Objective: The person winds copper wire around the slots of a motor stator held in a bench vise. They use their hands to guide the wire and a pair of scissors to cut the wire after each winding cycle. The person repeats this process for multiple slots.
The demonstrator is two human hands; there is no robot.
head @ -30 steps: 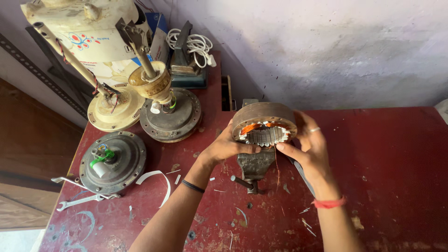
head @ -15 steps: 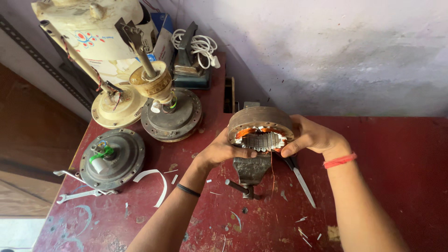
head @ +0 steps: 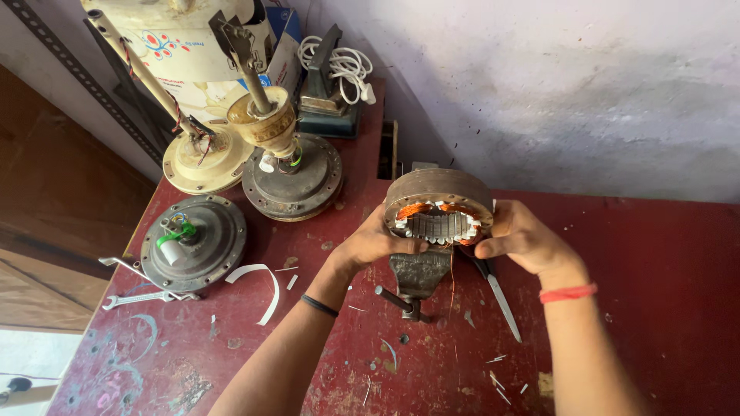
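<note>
Place: you're at a small fan-repair workshop bench.
Bench: a worn, scratched red table [head: 655,254] carrying a bench vise [head: 418,279].
Clutter: opened fan motors [head: 194,239], a spanner [head: 142,298].
Wall: rough, stained plaster [head: 578,85].

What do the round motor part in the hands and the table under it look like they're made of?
Round motor part: likely steel, with a dull brown shell and grey stacked plates; the orange windings look like copper wire. Table: red paint, chipped and scratched; the material underneath is unclear.

Left hand [head: 375,245], right hand [head: 518,239] grip motor stator [head: 438,204] atop bench vise [head: 417,274], red table [head: 655,262].
</note>
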